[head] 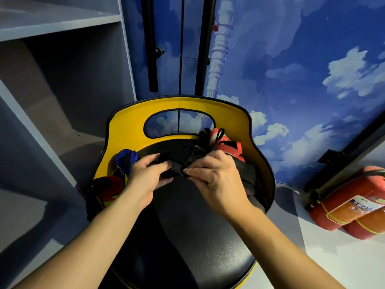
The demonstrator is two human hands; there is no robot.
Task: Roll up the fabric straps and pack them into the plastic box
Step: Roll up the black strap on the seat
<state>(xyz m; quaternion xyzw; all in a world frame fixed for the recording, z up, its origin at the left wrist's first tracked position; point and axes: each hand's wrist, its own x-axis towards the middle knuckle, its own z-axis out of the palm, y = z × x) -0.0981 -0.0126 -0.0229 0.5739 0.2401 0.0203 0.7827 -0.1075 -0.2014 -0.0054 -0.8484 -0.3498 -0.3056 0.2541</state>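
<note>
Honestly the risk starts with the chair [133, 126]: its black seat camouflages the black strap [177, 163], so a loose tail could go unnoticed. Both hands, left [145, 176] and right [216, 176], pinch that strap close together over the seat. If either pinch slips, the roll probably springs open, and no plastic box is in view.

You had one view only, the wide-angle camera on your head, tilted forward and down over your forearms. It sat close above the yellow-backed chair [179, 105], its black seat filling the lower middle. The lens bent the grey shelving [52, 80] at left and the sky-painted wall [302, 69] beyond.
</note>
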